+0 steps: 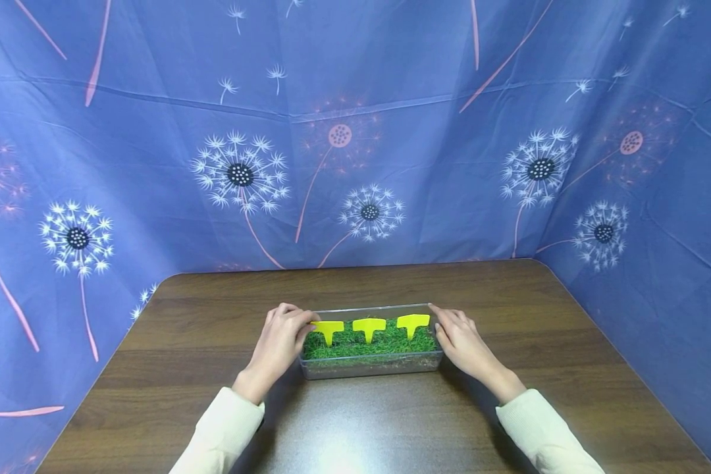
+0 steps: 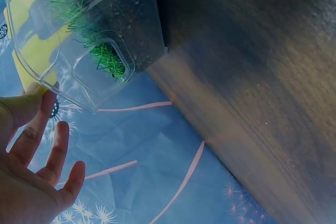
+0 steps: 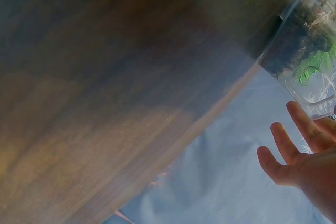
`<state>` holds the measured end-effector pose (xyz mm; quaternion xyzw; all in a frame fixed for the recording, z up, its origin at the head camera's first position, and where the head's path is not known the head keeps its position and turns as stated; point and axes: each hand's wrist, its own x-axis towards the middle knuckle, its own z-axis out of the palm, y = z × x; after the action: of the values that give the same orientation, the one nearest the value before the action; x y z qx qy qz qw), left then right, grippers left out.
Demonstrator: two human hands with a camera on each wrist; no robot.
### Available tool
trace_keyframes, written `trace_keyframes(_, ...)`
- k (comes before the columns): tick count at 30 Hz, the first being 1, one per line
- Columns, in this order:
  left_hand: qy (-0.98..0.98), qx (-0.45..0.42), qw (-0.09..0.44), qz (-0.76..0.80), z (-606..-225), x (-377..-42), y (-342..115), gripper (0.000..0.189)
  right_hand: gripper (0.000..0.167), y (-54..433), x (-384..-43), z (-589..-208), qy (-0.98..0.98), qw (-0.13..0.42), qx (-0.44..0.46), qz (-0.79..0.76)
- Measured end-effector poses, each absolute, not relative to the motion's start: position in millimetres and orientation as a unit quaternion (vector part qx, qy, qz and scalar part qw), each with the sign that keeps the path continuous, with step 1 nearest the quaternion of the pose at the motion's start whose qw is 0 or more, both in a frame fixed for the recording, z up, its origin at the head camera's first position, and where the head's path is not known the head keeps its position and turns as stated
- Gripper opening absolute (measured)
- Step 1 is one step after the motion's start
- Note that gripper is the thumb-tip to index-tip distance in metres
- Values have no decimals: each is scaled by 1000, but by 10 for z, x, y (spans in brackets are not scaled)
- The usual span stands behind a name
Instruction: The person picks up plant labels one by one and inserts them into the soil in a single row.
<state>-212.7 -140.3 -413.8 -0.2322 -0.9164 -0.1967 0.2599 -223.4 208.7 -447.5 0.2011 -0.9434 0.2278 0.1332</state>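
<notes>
A clear plastic bin [image 1: 373, 364] with soil and green grass [image 1: 379, 347] stands between both hands. Three yellow T-shaped plant labels stand in the grass in a row: a left label [image 1: 330, 328], a middle label [image 1: 369, 326] and a right label [image 1: 413, 322]. My left hand [image 1: 280, 341] pinches the outer end of the left label between thumb and index finger, over the bin's left rim; its other fingers spread loosely in the left wrist view. My right hand [image 1: 467, 345] touches the bin's right end, index finger reaching along the rim and the other fingers loosely extended.
The bin stands on a dark wooden table [image 1: 213, 355] with rounded back corners. Blue cloth [image 1: 426, 158] printed with dandelions hangs behind the table and along its sides. An oval handle opening [image 2: 107, 59] shows in the bin's end wall.
</notes>
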Motion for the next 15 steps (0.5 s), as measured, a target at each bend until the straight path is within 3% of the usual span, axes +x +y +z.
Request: trace_keyframes(15,-918,-230,255,-198,-4137,-2130,-1407,15,42,2083,-2235,-4467,-943,135,202,229)
